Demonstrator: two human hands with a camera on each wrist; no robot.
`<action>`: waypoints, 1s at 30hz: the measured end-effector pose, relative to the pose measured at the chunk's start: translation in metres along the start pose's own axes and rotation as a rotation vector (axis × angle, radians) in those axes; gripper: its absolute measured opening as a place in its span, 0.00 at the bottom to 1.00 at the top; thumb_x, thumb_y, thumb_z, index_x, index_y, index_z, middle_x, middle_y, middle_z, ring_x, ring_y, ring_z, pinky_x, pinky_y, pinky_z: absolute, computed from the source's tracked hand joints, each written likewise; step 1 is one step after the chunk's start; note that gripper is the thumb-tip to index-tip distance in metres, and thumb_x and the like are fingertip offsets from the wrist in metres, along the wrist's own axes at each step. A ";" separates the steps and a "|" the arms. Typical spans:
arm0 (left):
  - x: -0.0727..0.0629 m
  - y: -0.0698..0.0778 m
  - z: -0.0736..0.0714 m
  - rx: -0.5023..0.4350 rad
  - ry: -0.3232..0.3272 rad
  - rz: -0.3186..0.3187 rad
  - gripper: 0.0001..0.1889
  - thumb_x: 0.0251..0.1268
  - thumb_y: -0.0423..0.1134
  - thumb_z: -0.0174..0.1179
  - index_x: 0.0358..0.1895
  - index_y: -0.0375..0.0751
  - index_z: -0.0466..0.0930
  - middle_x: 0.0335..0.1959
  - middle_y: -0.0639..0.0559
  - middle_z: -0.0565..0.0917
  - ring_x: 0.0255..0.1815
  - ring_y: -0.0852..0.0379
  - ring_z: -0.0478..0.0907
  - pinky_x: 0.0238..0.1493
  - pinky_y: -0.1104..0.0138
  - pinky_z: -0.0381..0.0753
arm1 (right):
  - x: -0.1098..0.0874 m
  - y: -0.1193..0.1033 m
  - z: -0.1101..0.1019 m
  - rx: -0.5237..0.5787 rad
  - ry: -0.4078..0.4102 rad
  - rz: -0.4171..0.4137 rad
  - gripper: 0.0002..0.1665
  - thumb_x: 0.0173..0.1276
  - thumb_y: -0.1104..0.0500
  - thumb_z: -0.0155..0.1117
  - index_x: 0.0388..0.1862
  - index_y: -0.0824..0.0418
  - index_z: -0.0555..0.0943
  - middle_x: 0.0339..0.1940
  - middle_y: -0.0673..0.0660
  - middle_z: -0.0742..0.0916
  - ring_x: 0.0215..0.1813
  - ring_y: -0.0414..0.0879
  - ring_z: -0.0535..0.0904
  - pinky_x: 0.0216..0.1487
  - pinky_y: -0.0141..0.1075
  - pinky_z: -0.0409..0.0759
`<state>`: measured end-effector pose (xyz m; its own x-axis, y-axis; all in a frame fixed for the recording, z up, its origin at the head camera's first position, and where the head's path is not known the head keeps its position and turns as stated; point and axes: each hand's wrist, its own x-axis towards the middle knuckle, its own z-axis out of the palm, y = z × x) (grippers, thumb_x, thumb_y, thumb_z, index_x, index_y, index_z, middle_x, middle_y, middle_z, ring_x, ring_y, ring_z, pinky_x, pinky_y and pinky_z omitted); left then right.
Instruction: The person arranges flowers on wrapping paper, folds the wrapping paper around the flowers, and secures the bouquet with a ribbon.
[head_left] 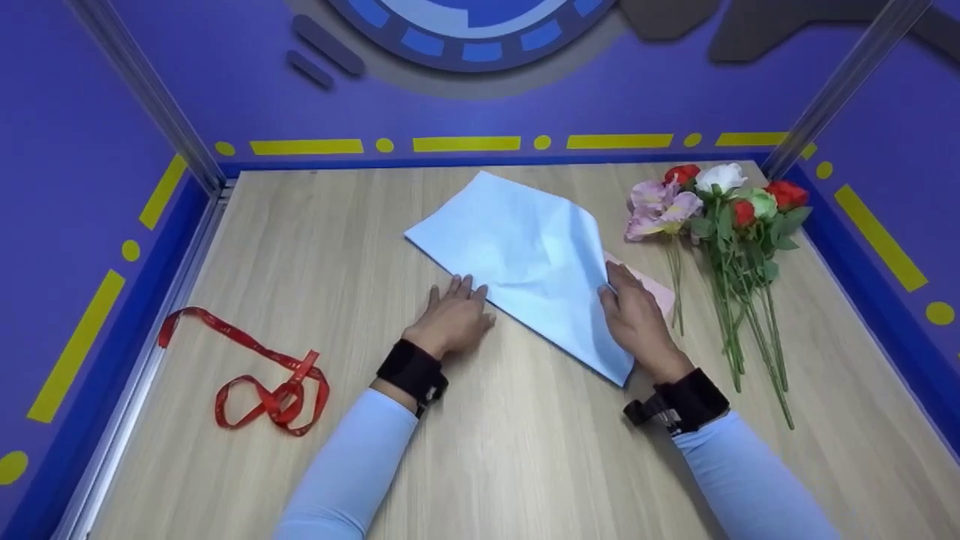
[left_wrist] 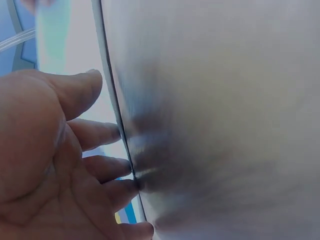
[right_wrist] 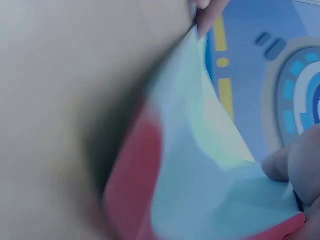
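pinching blue paper [head_left: 517,232], right hand [head_left: 639,321] partly hides its edge; left hand [head_left: 452,319] touches, uncurled.

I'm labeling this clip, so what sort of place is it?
Likely a staged work booth: a wooden table with purple panels on three sides and metal posts at the back corners.
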<state>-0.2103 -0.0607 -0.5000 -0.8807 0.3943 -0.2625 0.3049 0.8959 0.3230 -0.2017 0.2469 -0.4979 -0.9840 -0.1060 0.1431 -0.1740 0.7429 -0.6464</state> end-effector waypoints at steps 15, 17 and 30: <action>-0.020 -0.044 -0.033 -0.586 0.300 -0.009 0.31 0.88 0.53 0.43 0.82 0.39 0.63 0.83 0.39 0.65 0.84 0.40 0.60 0.84 0.50 0.58 | -0.040 -0.058 0.029 0.176 0.055 -0.407 0.34 0.75 0.64 0.67 0.77 0.67 0.72 0.78 0.68 0.76 0.79 0.67 0.69 0.75 0.63 0.69; -0.028 -0.052 -0.043 -0.716 0.388 -0.054 0.33 0.87 0.58 0.40 0.81 0.41 0.66 0.81 0.40 0.69 0.81 0.40 0.65 0.81 0.48 0.64 | -0.043 -0.062 0.034 0.125 0.011 -0.505 0.35 0.73 0.62 0.69 0.77 0.66 0.73 0.78 0.67 0.75 0.80 0.66 0.68 0.77 0.63 0.66; -0.065 -0.100 -0.062 -1.212 0.659 -0.189 0.25 0.82 0.41 0.50 0.76 0.36 0.70 0.66 0.36 0.81 0.64 0.48 0.79 0.67 0.59 0.75 | -0.041 -0.060 0.046 0.238 -0.492 -0.541 0.45 0.79 0.29 0.53 0.85 0.51 0.65 0.86 0.60 0.66 0.87 0.60 0.55 0.82 0.65 0.54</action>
<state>-0.2063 -0.1881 -0.4588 -0.9827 -0.1833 -0.0276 -0.0387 0.0576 0.9976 -0.1527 0.1761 -0.4993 -0.6537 -0.7371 0.1713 -0.5844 0.3480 -0.7330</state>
